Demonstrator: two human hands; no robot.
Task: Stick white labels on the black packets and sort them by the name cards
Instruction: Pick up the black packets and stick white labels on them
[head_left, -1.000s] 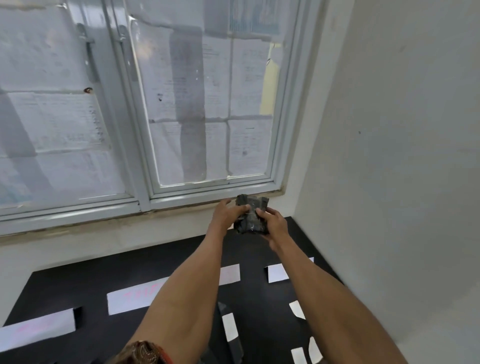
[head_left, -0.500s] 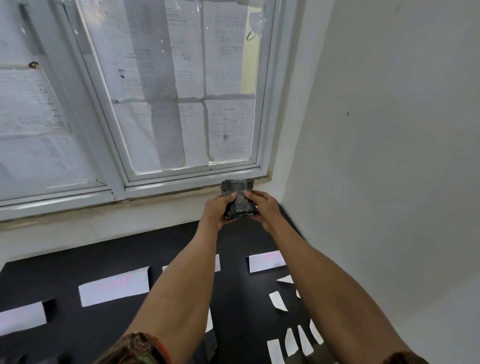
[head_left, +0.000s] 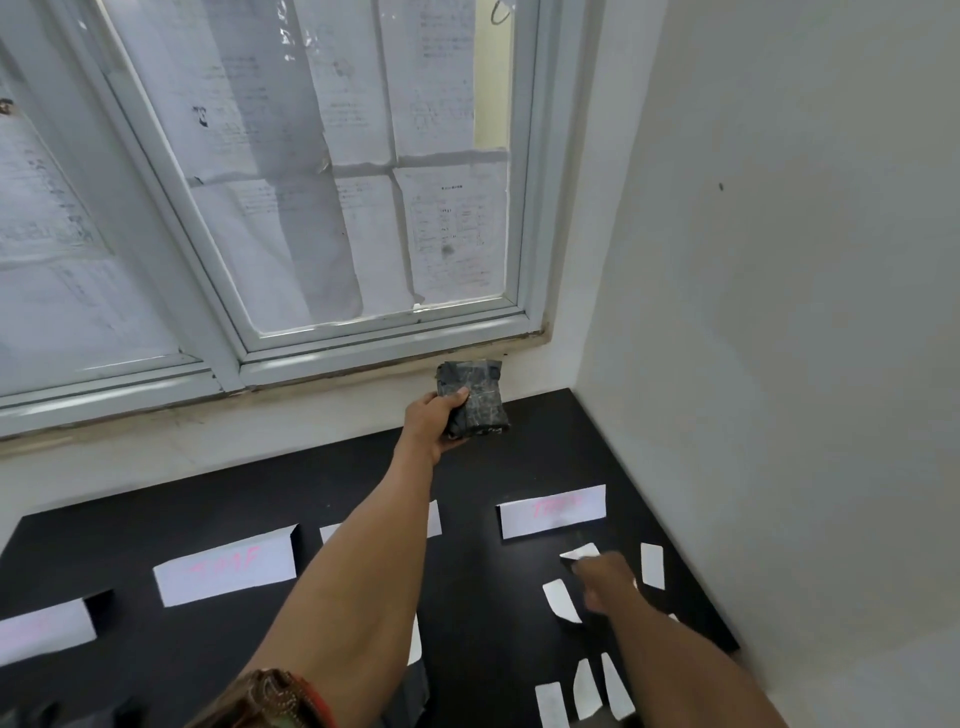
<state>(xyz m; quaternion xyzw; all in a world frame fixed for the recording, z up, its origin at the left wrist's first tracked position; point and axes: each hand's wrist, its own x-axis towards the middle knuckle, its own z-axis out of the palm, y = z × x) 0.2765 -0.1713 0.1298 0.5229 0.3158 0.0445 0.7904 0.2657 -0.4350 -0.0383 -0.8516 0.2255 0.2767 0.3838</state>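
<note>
Gripping black packet (head_left: 475, 397), fingers (head_left: 453, 396) wrapped around

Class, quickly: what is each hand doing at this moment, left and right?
Left hand: closed around the black packet, held up near the window sill.
Right hand: down over the white labels on the black table; blurred, grip cannot be told.

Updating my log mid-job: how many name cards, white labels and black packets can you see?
Name cards: 4
White labels: 7 clear; the arms may hide more
Black packets: 1 clear, in the left hand
Total: 12
</note>
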